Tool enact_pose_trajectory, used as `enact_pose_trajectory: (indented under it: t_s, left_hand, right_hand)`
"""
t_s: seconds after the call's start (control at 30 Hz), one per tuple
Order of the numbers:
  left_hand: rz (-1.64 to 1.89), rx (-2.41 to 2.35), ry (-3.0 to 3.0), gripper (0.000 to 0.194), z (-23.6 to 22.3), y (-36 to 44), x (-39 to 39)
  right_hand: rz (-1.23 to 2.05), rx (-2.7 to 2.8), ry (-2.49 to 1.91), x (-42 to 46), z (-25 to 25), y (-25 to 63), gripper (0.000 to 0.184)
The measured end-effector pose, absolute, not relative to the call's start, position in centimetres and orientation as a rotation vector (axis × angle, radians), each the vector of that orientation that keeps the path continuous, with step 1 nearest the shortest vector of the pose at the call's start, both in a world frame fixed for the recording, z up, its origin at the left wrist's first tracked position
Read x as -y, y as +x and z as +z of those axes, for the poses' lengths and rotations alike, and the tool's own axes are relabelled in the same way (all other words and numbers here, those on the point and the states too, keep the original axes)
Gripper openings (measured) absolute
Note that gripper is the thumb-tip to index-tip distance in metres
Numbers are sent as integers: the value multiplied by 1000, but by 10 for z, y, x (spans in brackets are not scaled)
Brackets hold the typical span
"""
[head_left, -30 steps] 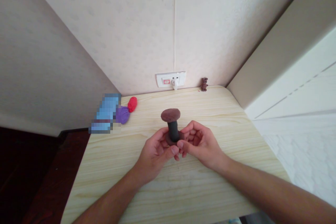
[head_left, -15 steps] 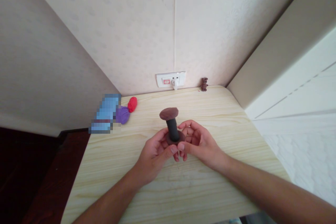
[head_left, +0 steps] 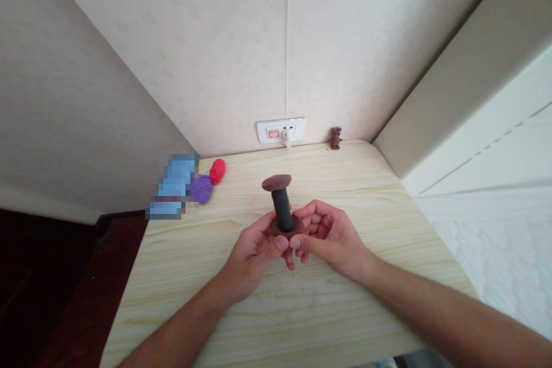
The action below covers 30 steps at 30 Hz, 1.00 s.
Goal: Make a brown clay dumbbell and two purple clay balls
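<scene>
Both hands hold a spool-shaped clay model (head_left: 282, 210) above the table. It has a black cylinder standing between two brown discs and leans a little to the left. My left hand (head_left: 257, 250) grips the bottom disc from the left, its thumb on the near edge. From the right, my right hand (head_left: 325, 236) pinches the same disc, thumb in front and the other fingers curled. The thumb tips almost meet at the disc's near rim. Parts of the fingers behind and under the disc are hidden.
At the table's (head_left: 276, 322) back left lie a red lump (head_left: 218, 171), a purple lump (head_left: 201, 188) and a blurred blue packet (head_left: 175, 184). A small brown bear figure (head_left: 336, 138) stands at the back right by the wall. A plug sits in the wall socket (head_left: 280, 130).
The spool-shaped model has tilted slightly, its top disc shifting left and up a little. Fingers have moved slightly around the bottom disc, and both hands keep hold.
</scene>
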<state>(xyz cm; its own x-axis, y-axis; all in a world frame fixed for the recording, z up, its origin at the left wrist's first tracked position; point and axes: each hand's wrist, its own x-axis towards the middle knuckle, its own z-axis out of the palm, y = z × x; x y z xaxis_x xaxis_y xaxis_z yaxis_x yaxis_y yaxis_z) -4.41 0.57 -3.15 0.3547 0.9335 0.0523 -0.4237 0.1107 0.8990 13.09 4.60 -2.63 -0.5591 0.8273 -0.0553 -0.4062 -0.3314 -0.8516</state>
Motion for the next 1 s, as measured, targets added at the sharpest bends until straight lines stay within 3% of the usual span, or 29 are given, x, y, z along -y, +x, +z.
enact_pose_trajectory:
  t_s: [0.77,1.0]
  left_hand:
    - [1117,-625,1002,48,-37,-44,-4]
    - [1079,-677,1034,32,-36,-46,-3]
  right_hand:
    - [1962,1066,-592,-44,-28,132,31]
    - [2028,1094,-632,-46,-30,134,39]
